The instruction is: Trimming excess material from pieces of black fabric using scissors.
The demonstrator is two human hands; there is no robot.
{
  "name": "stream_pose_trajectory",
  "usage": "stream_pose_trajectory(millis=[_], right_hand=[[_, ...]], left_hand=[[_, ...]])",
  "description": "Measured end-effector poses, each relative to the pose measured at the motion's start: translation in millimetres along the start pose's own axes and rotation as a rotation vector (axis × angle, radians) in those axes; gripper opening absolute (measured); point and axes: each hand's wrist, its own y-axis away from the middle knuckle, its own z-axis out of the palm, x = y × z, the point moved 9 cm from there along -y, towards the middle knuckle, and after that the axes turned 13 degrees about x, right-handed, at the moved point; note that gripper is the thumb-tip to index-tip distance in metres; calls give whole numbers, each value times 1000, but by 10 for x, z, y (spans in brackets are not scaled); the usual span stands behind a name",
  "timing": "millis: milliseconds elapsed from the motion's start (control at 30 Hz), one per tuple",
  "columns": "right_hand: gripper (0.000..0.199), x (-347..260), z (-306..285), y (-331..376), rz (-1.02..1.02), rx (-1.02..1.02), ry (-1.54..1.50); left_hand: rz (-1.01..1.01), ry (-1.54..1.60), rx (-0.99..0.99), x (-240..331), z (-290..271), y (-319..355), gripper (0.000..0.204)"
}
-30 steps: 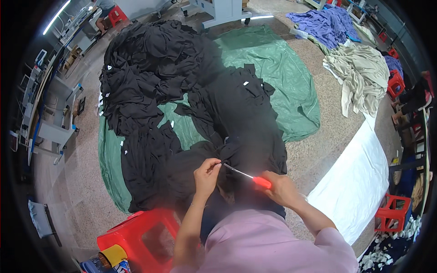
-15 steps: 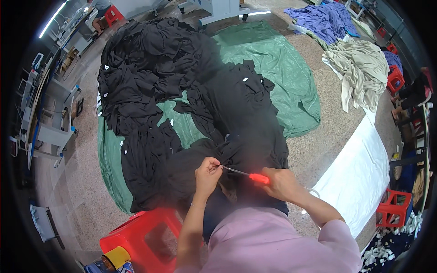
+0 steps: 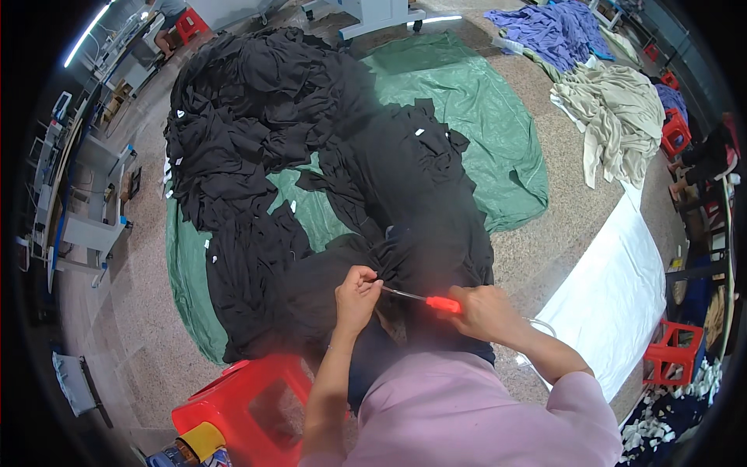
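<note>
Hands at lap level: left hand [image 3: 356, 292] pinches a fold of the black garment [image 3: 420, 257] lying across the person's knees; right hand [image 3: 486, 311] is closed around the orange handle of a thin metal-tipped tool [image 3: 424, 300], tip touching the pinched fold. Behind: black fabric pile [image 3: 249, 117] on green tarp [image 3: 482, 101]; red plastic stool [image 3: 249, 409] at left.

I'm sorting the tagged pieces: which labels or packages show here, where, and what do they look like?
Small white labels: rectangular tags scattered over the black garments on the green sheet.
Yellow-capped container: lower left beside the red stool; its printing is too small to make out.
No signs or screens visible.
</note>
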Motion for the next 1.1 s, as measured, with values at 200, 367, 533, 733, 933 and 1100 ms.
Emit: stream_pose_trajectory(millis=[200, 367, 533, 733, 933, 1100], right_hand=[[34, 65, 64, 16, 38, -30, 8], [33, 317, -255, 171, 234, 268, -144], [31, 475, -280, 387, 297, 287, -112], [31, 535, -280, 520, 377, 232, -72], [33, 556, -273, 542, 387, 195, -83], [35, 528, -116, 556, 329, 57, -80]], left_hand=[[12, -12, -22, 35, 62, 20, 23], [209, -229, -263, 362, 335, 173, 24], [284, -175, -99, 585, 492, 57, 24], [509, -367, -170, 654, 879, 45, 24], [540, -407, -109, 615, 874, 85, 22], [391, -335, -112, 514, 814, 30, 20]])
